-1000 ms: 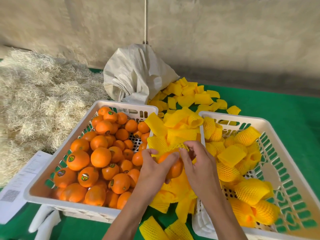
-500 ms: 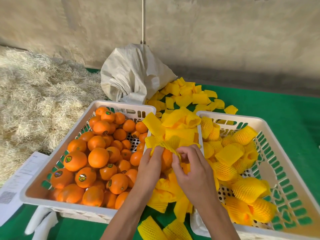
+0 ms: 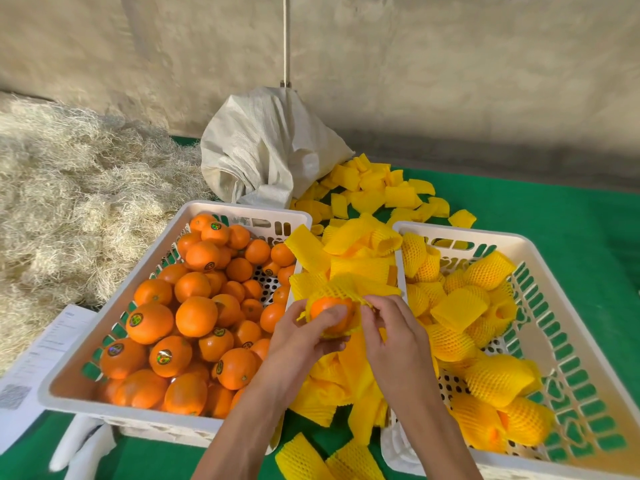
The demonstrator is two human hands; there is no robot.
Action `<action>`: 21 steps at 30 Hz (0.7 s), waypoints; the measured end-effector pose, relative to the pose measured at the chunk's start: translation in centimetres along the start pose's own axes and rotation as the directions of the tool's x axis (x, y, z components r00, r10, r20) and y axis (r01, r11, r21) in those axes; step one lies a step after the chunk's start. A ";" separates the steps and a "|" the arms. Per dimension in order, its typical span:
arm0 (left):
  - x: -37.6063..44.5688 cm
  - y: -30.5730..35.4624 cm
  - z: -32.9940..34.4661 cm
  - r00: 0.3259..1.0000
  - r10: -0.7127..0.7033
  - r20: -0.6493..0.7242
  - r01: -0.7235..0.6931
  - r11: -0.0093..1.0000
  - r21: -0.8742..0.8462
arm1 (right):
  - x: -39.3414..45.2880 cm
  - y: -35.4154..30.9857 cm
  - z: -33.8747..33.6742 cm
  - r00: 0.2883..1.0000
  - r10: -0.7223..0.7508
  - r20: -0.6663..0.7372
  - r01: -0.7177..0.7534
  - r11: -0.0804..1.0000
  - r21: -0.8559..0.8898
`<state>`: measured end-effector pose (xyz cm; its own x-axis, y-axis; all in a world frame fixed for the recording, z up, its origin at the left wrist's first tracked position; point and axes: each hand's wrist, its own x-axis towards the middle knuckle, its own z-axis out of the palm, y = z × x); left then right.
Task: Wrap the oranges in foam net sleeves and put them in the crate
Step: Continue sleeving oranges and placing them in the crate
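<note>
Your left hand (image 3: 304, 337) cups the orange (image 3: 329, 315) from below and from its 9 o'clock side, fingers curled round it and the thumb lying across its near face. Your right hand (image 3: 394, 336) sits just beside it at 3 o'clock, fingertips pinching the edge of the foam net sleeve (image 3: 346, 294) that drapes over the fruit's far half. The sleeve's open mouth faces you, so the pull runs from 12 o'clock down toward 6; the near face of the orange is bare, so I judge the wrap about half done. The sleeve's long axis looks to run roughly toward you, though its folds make that hard to fix.

The orange hangs over the gap between the two crates, above a heap of loose sleeves (image 3: 346, 386). The crate of wrapped fruit (image 3: 571, 344) lies at 3 o'clock, nearer your right hand; the crate of bare oranges (image 3: 117, 306) lies at 9 o'clock. Farther off at 12 o'clock sit more scattered sleeves and a white sack (image 3: 266, 150).
</note>
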<state>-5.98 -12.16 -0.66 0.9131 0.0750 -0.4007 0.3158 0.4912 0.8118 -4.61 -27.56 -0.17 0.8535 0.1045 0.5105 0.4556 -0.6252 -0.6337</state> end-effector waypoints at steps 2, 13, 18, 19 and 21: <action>0.3 -0.3 0.2 0.987 0.095 -0.132 -0.071 0.981 0.180 | -0.3 -0.6 -0.1 0.998 -0.059 -0.026 0.059 0.998 0.001; 1.3 -0.8 3.3 0.773 0.630 -0.079 -0.437 0.619 0.653 | -0.8 -0.1 -1.2 0.967 -0.207 -0.147 0.212 0.977 0.019; 1.9 -0.6 6.9 0.858 0.500 0.116 -0.503 0.775 0.383 | -1.1 0.4 -2.5 0.956 -0.157 -0.246 0.148 0.987 -0.057; 2.1 -1.0 7.6 0.857 0.487 0.167 -0.512 0.774 0.372 | -1.2 0.6 -2.7 0.949 -0.151 -0.278 0.136 0.988 -0.073; 2.4 -2.1 8.9 0.877 0.409 0.253 -0.475 0.818 0.325 | -1.4 1.2 -3.1 0.933 -0.134 -0.334 0.105 0.989 -0.105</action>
<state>-2.17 -20.77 0.51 0.9950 0.0476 0.0883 -0.0921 0.0844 0.9922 -6.09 -30.83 0.17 0.6507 -0.0765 0.7554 0.5138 -0.6882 -0.5123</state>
